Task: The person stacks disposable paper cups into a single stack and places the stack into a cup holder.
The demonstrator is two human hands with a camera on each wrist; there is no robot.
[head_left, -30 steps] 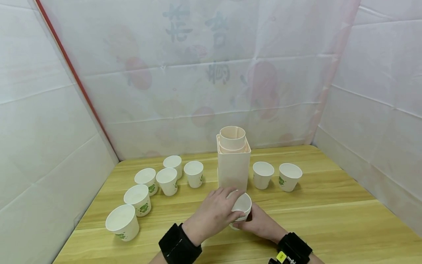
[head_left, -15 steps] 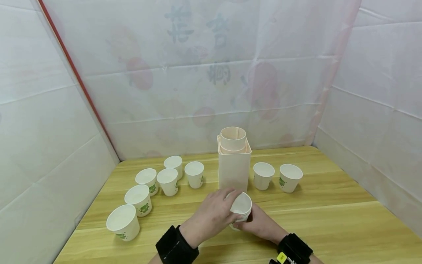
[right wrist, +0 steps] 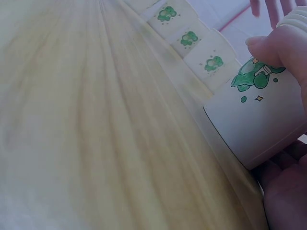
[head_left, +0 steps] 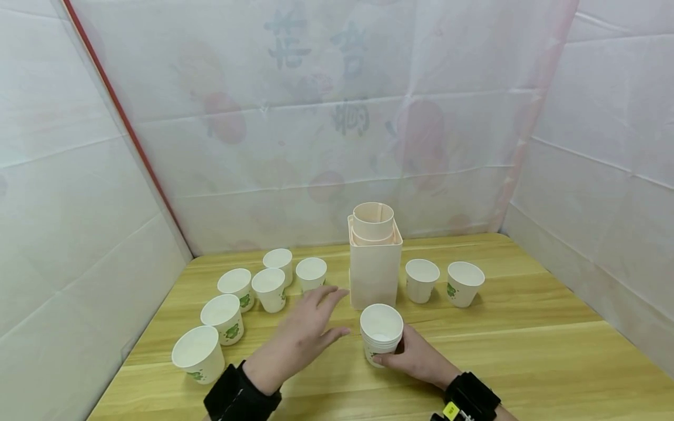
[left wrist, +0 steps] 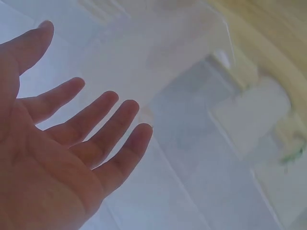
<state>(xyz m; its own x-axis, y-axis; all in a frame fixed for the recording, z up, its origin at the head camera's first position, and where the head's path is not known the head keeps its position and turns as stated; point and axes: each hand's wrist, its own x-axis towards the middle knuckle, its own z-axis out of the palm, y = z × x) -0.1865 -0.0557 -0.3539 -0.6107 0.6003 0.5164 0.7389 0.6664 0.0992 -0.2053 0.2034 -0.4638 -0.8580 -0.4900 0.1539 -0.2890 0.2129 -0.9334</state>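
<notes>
Left hand (head_left: 295, 339) moved off white, green-printed nested cups (head_left: 381, 332); right hand (head_left: 421, 359) grips them.

A nested stack of green-printed white cups (head_left: 381, 346) is held upright.

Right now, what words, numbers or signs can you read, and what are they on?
I can't read any for sure.
Back sheet: big grey characters, too faint and blurred to read.
Yellow tag on the right wrist strap: tiny marks, too small to read.
Stacked cups: green drawings, no letters I can see.
</notes>
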